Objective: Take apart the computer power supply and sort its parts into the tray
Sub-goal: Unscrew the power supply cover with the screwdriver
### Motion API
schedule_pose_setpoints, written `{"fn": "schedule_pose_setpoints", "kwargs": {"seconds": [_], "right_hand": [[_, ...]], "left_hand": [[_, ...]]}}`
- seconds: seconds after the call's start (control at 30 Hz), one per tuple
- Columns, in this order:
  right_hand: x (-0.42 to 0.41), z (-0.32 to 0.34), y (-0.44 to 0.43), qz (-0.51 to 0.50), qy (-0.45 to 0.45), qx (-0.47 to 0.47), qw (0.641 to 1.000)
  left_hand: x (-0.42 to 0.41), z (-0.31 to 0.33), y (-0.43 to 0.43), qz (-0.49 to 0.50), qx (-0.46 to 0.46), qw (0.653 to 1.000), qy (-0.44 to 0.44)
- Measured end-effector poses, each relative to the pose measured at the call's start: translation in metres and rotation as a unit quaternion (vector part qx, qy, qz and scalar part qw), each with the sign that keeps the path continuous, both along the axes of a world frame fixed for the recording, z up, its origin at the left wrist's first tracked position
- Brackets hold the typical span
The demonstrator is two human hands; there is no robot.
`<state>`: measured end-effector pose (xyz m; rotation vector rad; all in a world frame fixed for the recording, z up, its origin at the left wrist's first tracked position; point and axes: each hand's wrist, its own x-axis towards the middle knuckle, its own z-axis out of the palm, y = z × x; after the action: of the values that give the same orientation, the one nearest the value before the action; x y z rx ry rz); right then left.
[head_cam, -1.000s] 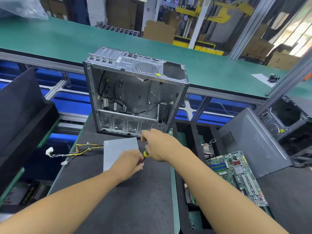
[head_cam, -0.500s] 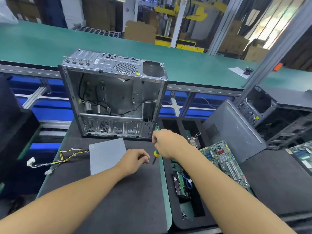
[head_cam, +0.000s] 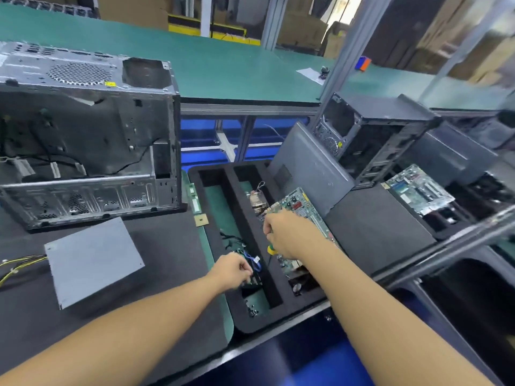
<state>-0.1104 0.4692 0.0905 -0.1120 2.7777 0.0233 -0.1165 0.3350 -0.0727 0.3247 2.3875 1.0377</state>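
Drop-off step, prob: L hand (head_cam: 232, 270) over tray (head_cam: 264, 324), fingers bunched, contents unclear; R hand (head_cam: 287, 235) grips screwdriver (head_cam: 271, 249) above tray. Next — PSU (head_cam: 92, 260), left of tray.

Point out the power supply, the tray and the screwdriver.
power supply (head_cam: 94, 260), head view, middle of its grey top panel.
tray (head_cam: 267, 320), head view, near black foam rim.
screwdriver (head_cam: 271, 249), head view, yellow collar of its handle.
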Motion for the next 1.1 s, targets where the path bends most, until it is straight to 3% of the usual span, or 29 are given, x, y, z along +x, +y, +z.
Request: {"fn": "schedule_pose_setpoints", "kwargs": {"seconds": [0.27,0.43,0.6,0.7,0.8,0.9,0.97,1.1], "right_hand": [[0.025,-0.022,0.035,-0.055,0.054,-0.053,0.996],[0.026,-0.029,0.042,-0.059,0.067,-0.064,0.994],[0.015,-0.031,0.03,-0.05,0.088,-0.09,0.991],[0.004,-0.027,0.011,-0.039,0.114,-0.133,0.984],[-0.009,-0.021,-0.018,-0.024,0.143,-0.188,0.971],[-0.019,-0.017,-0.048,0.009,0.158,-0.212,0.964],[-0.024,-0.015,-0.068,0.03,0.15,-0.223,0.963],[-0.031,-0.01,-0.104,0.073,0.133,-0.233,0.961]], "left_hand": [[0.004,-0.024,0.043,-0.028,-0.037,0.998,-0.033],[0.0,-0.027,0.047,-0.08,-0.05,0.995,-0.012],[-0.009,-0.01,0.029,-0.081,0.023,0.996,0.031],[-0.024,0.004,0.0,-0.119,0.01,0.991,0.062],[-0.043,0.014,-0.045,-0.167,-0.059,0.974,0.138],[-0.055,0.014,-0.099,-0.21,-0.228,0.934,0.175],[-0.061,0.014,-0.138,-0.192,-0.321,0.921,0.111],[-0.064,0.028,-0.204,-0.117,-0.415,0.902,-0.002]]}}
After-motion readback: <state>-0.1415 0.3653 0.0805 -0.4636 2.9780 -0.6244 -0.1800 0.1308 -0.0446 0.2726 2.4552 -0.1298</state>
